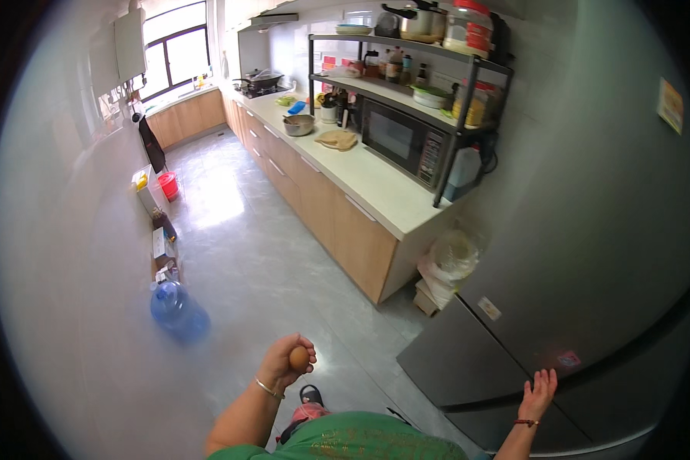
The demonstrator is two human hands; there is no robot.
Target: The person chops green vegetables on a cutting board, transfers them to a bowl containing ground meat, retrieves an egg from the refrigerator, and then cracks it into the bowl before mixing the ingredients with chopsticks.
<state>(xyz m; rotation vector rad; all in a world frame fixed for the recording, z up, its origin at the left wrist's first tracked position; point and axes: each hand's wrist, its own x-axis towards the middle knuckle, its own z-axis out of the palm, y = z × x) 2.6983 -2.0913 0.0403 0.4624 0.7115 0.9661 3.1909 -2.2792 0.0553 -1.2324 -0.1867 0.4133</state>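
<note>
My left hand (286,361) is curled around a brown egg (299,359), held out in front of my body above the tiled floor (253,270). Its fingers wrap the egg from the far side, leaving the shell partly visible. To the right, my right hand (539,395) has its fingers spread and holds nothing. It is at the grey refrigerator (598,276), near the dark groove between the upper and lower doors; whether it touches the surface I cannot tell. The visible refrigerator doors look closed.
A counter (391,201) carries a microwave (402,138), a metal pot (299,125) and a tan cloth (336,140) beneath a black rack (379,86). A bagged bin (448,259) sits between counter and refrigerator. Along the left wall are a blue water jug (178,310) and a red bucket (168,185).
</note>
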